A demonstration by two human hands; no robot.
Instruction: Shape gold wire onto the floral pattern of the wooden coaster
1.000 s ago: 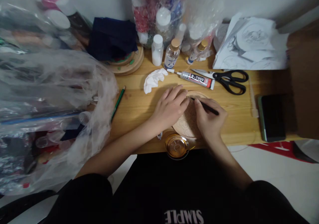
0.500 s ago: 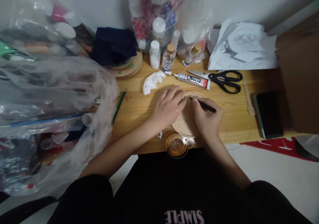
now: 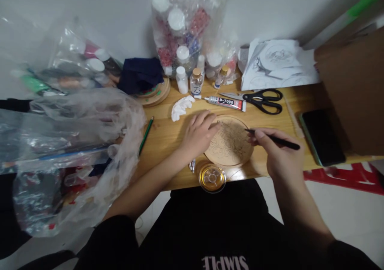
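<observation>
A round, pale wooden disc (image 3: 229, 142) lies on the table, with a dark floral line drawing on its face. My left hand (image 3: 200, 136) rests flat at the disc's left edge, fingers stretched out and the fingertips touching its upper left rim. Between thumb and fingers of my right hand (image 3: 277, 152) are slim black tweezers (image 3: 279, 140). Their pointed tip is over the disc's right edge, pointing left; whether it pinches anything is too small to tell. In front of the disc, at the table edge, sits a clear spool of gold wire (image 3: 212, 178).
Behind the disc lie a B-7000 glue tube (image 3: 227, 103), scissors (image 3: 261, 101) and crumpled tissue (image 3: 182, 107). Small bottles (image 3: 196, 82) stand farther back. A phone (image 3: 322, 137) and cardboard box (image 3: 354, 90) are right; plastic bags (image 3: 120, 110) and a green pencil (image 3: 146, 135) are left.
My right hand has moved right, off the disc's middle, taking the tweezers with it and uncovering the drawing. My left hand stays at the disc's left side. The camera view has shifted slightly.
</observation>
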